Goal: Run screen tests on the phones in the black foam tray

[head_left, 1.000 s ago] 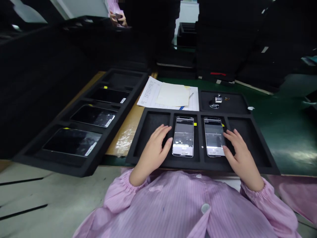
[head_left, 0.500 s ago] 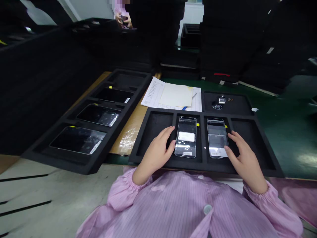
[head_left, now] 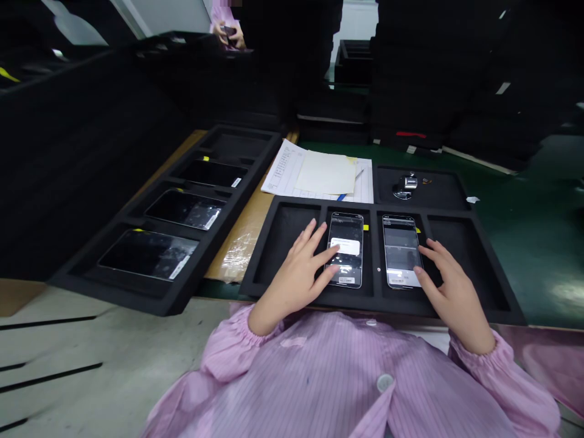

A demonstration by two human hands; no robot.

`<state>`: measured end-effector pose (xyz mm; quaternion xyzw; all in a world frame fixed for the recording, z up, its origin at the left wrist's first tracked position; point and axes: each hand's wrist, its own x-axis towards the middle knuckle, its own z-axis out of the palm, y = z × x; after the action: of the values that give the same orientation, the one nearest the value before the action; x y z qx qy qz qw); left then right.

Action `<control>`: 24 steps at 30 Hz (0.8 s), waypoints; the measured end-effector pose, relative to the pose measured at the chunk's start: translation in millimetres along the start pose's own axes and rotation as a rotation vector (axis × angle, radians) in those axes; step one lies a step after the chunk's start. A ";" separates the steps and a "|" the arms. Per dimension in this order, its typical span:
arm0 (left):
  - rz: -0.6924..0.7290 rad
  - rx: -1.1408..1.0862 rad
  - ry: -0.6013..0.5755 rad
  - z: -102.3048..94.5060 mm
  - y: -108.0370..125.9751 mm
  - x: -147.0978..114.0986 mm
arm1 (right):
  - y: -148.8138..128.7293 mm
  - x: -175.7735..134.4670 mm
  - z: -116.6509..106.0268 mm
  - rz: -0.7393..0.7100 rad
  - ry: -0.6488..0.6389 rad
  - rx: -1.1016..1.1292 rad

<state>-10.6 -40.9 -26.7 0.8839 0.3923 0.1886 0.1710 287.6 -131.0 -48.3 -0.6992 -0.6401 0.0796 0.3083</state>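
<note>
Two lit smartphones lie face up in the middle compartments of a black foam tray in front of me. Over the left smartphone, which shows a white pop-up box, my left hand is spread, its index fingertip at the box and its thumb over the lower screen. The right smartphone has a pale panel at the bottom of its screen. Beside its right edge my right hand rests with fingers apart, thumb tip at the screen's lower right edge. Neither hand grips anything.
To the left, another black foam tray holds three dark-screened smartphones. Papers with a blue pen lie behind my tray, next to a small tray holding a shiny metal object. Black trays are stacked behind; another person's hands hold something dark.
My left hand has moved right from the left smartphone's edge to over its screen, with the fingers spreading. My right hand has hardly moved. The view has shifted slightly.
</note>
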 end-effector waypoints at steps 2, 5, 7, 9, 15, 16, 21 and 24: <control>-0.047 -0.043 0.020 -0.2 -1.3 -0.6 | 0.6 0.1 0.2 -0.004 0.004 0.002; -0.112 -0.083 0.039 0.9 -4.1 -1.3 | 0.7 0.2 0.1 -0.005 0.006 0.001; -0.121 -0.085 0.023 3.3 -6.0 -1.3 | 0.5 0.1 -0.1 -0.005 0.005 -0.001; -0.116 -0.068 0.008 6.3 -7.6 -0.8 | 0.1 0.0 -0.3 -0.004 0.004 -0.001; -0.150 -0.023 0.017 11.5 -9.2 0.2 | -1.0 0.0 -0.7 0.010 -0.003 0.000; -0.148 -0.031 0.010 11.3 -9.0 0.1 | -1.1 0.0 -0.8 0.010 -0.004 0.002; -0.170 -0.060 0.008 9.3 -8.0 0.2 | -0.6 0.1 -1.1 0.007 -0.006 0.004; -0.193 -0.071 -0.009 9.1 -8.2 0.8 | 0.0 0.0 -0.6 0.005 0.001 0.002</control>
<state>-11.0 -36.5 -38.1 0.8364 0.4677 0.1809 0.2213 287.9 -131.2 -47.8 -0.7003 -0.6383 0.0808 0.3091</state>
